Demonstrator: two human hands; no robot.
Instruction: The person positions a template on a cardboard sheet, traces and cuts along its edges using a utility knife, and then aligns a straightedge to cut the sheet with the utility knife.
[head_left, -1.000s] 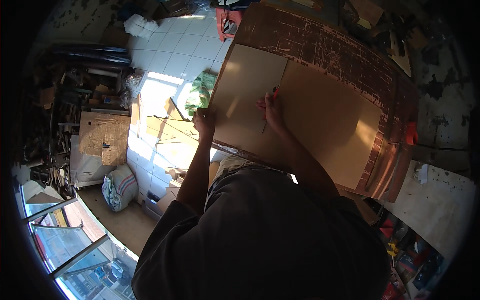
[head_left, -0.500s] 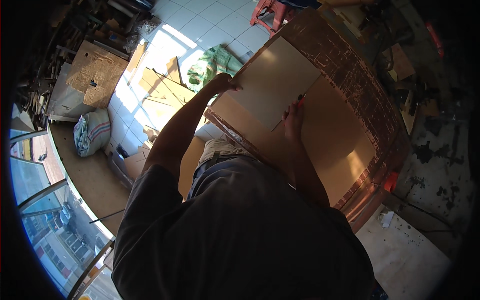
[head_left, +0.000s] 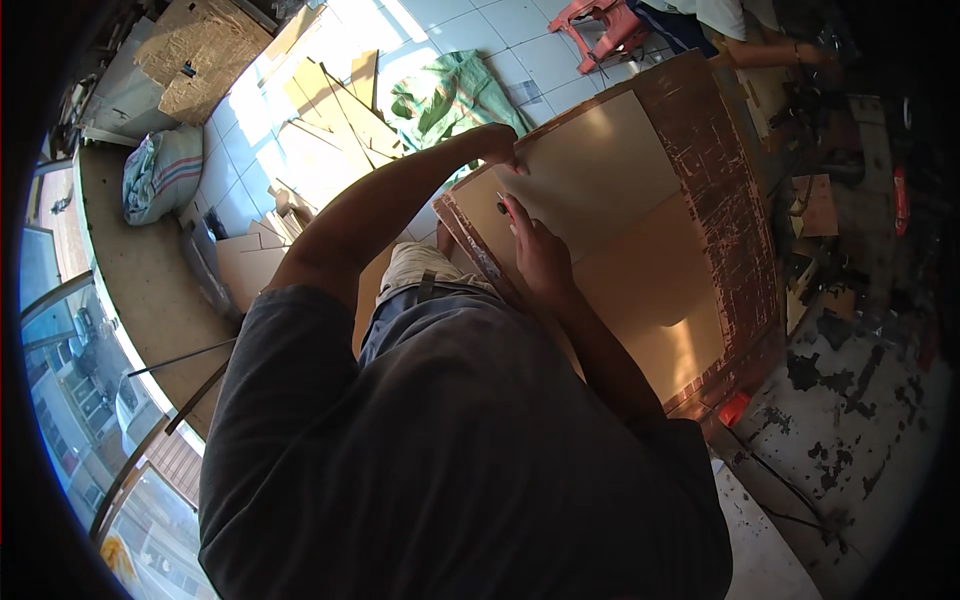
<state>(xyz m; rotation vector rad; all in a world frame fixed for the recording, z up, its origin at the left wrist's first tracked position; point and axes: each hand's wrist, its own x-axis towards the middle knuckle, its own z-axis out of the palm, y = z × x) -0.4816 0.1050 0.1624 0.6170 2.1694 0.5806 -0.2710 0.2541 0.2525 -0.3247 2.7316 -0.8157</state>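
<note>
My right hand [head_left: 543, 258] is closed around a slim red and black utility knife [head_left: 511, 208], its tip pointing up and left. It is over the near left part of a thin greyish sheet [head_left: 600, 150]. My left hand [head_left: 497, 146] reaches to the sheet's left edge, fingers stretched down onto the surface close to the knife. Part of the hand is in shadow. Beneath the sheet is a tan board [head_left: 650, 290] framed by a worn brown border [head_left: 715, 185] with flaking paint.
At far right, another person's arm [head_left: 765, 52] reaches over cluttered tools. A red stool [head_left: 600, 35] stands behind the table. Left on the tiled floor are a green sack [head_left: 450, 100] and wood offcuts [head_left: 335, 110]. A stuffed white sack [head_left: 165, 175] rests on a ledge beside the windows.
My right hand with the knife has moved left and up across the sheet, closer to my left hand. The view has shifted, and another person's arm has come in at the upper right.
</note>
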